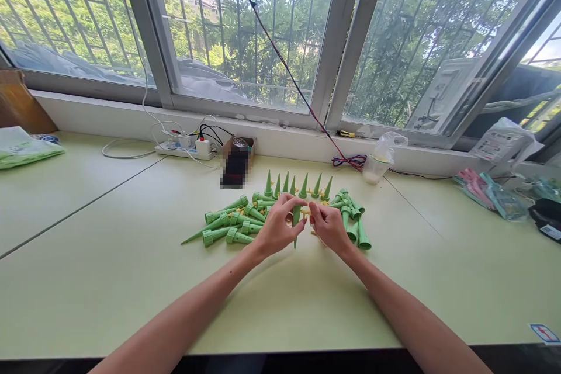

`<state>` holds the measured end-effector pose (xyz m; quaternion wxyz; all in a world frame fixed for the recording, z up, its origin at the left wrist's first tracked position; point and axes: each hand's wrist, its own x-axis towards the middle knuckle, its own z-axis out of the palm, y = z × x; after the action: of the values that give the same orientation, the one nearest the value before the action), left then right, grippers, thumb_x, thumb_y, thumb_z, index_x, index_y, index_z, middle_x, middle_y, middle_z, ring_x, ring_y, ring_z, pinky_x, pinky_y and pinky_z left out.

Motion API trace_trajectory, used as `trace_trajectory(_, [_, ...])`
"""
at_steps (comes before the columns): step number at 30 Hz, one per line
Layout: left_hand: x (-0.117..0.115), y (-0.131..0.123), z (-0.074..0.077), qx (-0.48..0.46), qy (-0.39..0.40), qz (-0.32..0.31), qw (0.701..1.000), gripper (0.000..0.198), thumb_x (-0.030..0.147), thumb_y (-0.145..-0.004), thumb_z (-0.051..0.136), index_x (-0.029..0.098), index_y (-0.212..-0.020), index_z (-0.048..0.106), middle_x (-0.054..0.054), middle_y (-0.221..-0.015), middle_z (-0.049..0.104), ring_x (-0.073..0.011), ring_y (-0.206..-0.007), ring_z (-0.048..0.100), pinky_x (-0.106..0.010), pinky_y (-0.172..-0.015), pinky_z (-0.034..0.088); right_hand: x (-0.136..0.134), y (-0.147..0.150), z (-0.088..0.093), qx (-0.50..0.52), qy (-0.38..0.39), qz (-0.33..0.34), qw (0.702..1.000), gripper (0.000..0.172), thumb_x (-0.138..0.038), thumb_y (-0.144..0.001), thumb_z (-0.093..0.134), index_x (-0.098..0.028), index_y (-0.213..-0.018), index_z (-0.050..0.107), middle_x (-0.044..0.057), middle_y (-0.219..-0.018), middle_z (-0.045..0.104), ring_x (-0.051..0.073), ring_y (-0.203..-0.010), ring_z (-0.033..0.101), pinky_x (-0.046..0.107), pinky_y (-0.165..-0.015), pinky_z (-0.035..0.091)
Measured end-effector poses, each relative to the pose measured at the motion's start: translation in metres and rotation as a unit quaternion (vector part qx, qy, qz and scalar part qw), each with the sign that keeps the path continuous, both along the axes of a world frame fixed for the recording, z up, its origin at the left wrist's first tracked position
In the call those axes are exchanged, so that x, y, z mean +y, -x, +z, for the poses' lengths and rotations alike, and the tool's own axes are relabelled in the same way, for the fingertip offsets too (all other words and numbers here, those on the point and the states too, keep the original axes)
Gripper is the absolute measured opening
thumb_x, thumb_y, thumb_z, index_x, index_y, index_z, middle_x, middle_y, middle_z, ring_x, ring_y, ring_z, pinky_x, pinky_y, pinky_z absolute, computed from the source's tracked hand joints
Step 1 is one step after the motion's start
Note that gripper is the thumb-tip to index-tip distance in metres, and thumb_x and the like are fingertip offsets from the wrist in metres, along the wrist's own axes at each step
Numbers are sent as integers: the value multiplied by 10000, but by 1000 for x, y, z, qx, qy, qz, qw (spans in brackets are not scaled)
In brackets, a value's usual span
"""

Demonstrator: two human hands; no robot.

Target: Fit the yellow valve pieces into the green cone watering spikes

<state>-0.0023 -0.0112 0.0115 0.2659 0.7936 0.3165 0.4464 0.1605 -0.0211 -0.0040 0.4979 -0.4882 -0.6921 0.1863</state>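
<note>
My left hand (279,223) grips a green plastic spike (297,219) whose pointed end hangs down over the table. Pinched in my right hand (328,223) is a small yellow valve piece (305,210), its end meeting the side of the spike; whether it is seated there I cannot tell. Left of my hands lies a heap of green spikes with ribbed caps (228,221). Several upright green spikes (303,186), with yellow pieces at their sides, stand in a row behind. Capless green cones (352,222) lie beside my right hand. Loose yellow pieces are partly hidden beneath my hands.
A power strip (186,151) with cables and a small cardboard box (249,146) stand at the windowsill. Further right are a plastic cup (373,170) with a bag, a coiled red-and-blue wire (349,161) and packaged items (493,194). A green bag (26,149) lies far left.
</note>
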Motion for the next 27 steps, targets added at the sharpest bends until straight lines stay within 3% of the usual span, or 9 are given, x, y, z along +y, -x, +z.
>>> trace_trajectory(4, [1,0,0,-5,2,14,1000,262,226,-810,589,217,-1070,610,-39,-976,484,-89,-667,522,-236,-641,550,-1,0,1,23,6,15,1000,429,-494,-947,429,-187,-665,531,-26,-497,501,113,-440,478,232,-478,391])
trace_trajectory(10, [1,-1,2,-11,0,37,999,232,228,-812,588,210,-1042,616,-43,-968,494,-108,-712,536,-226,-624,540,-4,1,2,59,9,70,996,258,-435,-891,551,-181,-930,584,32,-772,628,135,-571,581,240,-526,481])
trace_trajectory(16, [0,0,2,-15,-4,37,999,222,221,-812,591,204,-1032,609,-43,-970,490,-105,-708,540,-236,-637,547,-4,1,2,68,2,66,995,223,-400,-904,540,-181,-892,579,12,-717,597,121,-542,560,226,-502,466])
trace_trajectory(21, [0,0,0,-9,-12,33,999,247,187,-805,584,209,-1050,601,-35,-984,484,-94,-707,539,-237,-646,551,-2,-1,-1,49,11,49,998,302,-436,-928,501,-177,-790,575,-32,-527,513,110,-450,495,225,-475,410])
trace_trajectory(27, [1,-1,0,-8,-29,27,999,257,172,-797,590,215,-1050,603,-31,-977,479,-95,-725,537,-232,-644,558,1,-2,-5,38,14,41,998,383,-471,-941,464,-191,-687,519,-36,-476,491,107,-416,462,227,-454,365])
